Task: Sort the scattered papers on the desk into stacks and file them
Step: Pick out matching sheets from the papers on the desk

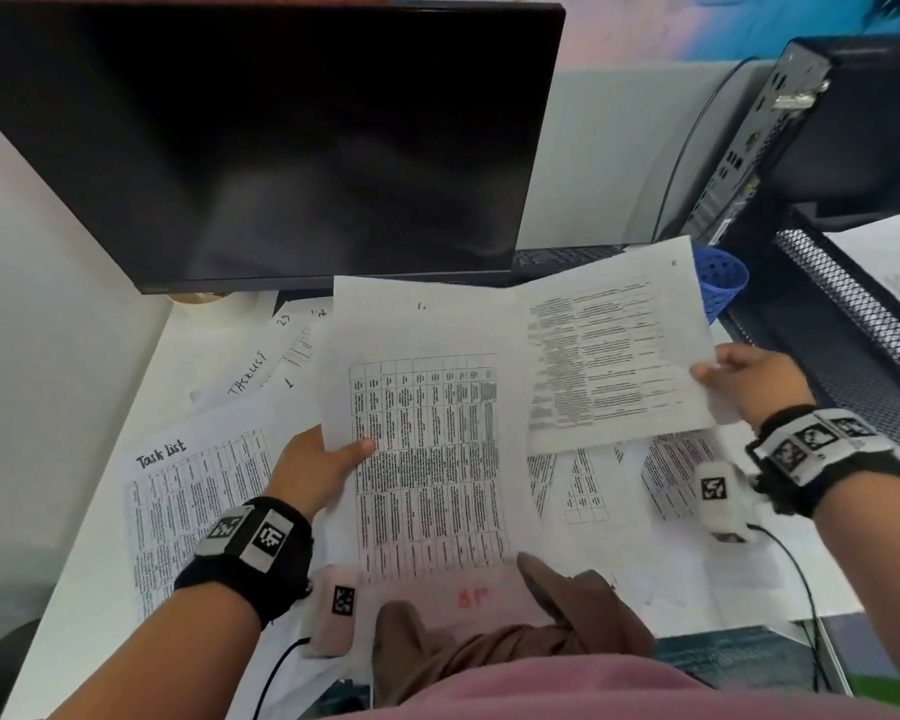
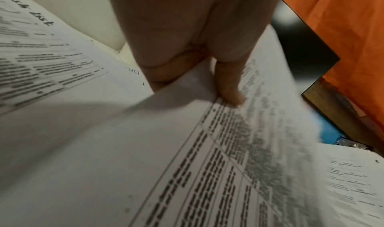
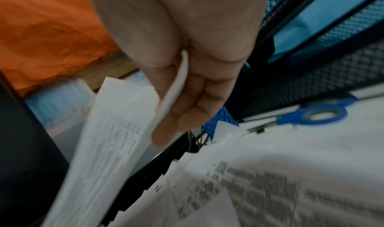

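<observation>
My left hand (image 1: 328, 459) pinches the left edge of a printed table sheet (image 1: 427, 449), thumb on top, and holds it raised over the desk; the left wrist view shows the thumb (image 2: 228, 89) pressed on that sheet (image 2: 187, 164). My right hand (image 1: 744, 381) pinches the right edge of a second printed sheet (image 1: 609, 350), lifted beside the first. In the right wrist view this sheet (image 3: 116, 132) runs between thumb and fingers (image 3: 187, 112). Several more printed papers lie scattered on the white desk (image 1: 89, 615), among them a "Task List" page (image 1: 193, 491).
A dark monitor (image 1: 261, 142) stands close behind the papers. A black mesh tray (image 1: 853, 304) with papers sits at the right, a blue perforated cup (image 1: 723, 283) and a computer case (image 1: 801, 132) behind it. Blue-handled scissors (image 3: 315, 115) lie near the tray.
</observation>
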The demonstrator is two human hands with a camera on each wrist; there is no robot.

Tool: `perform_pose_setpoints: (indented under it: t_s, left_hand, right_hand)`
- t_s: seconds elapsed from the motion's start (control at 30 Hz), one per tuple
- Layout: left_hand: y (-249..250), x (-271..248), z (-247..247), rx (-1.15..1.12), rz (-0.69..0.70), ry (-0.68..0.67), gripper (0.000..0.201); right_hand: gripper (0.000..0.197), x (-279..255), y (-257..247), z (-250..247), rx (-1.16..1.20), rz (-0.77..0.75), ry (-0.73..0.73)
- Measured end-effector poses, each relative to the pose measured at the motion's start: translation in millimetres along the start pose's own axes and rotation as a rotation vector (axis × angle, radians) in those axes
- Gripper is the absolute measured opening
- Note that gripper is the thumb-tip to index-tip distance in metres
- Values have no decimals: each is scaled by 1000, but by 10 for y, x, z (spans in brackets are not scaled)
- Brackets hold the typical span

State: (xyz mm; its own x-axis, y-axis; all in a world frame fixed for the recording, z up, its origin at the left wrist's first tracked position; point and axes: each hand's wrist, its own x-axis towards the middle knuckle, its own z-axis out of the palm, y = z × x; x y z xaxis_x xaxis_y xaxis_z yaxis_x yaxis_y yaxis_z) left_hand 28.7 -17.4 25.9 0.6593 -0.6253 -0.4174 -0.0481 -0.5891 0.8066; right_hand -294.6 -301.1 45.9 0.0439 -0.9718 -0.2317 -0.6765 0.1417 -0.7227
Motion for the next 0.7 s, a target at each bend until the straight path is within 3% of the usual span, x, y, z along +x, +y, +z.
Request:
perform_pose_setpoints:
  t_s: [0.17, 0.27, 0.37, 0.5, 0.7]
  left_hand:
    - [219, -92, -51, -189, 95, -38, 16]
    - [340, -61, -1, -203, 159, -20, 20]
    - [421, -48, 104, -125, 209, -74, 25]
    - [485, -47, 231, -24, 231, -106, 34]
    - [427, 17, 208, -76, 237, -64, 39]
  right_hand:
    - [12, -33, -202, -178, -83, -161, -172]
    - [2, -216, -444, -104, -171, -302, -305]
    - [16, -372, -691, 34, -203, -426, -392]
    - [20, -512, -912, 179, -182, -547, -491]
    - [28, -574, -956, 220, -56, -532, -472]
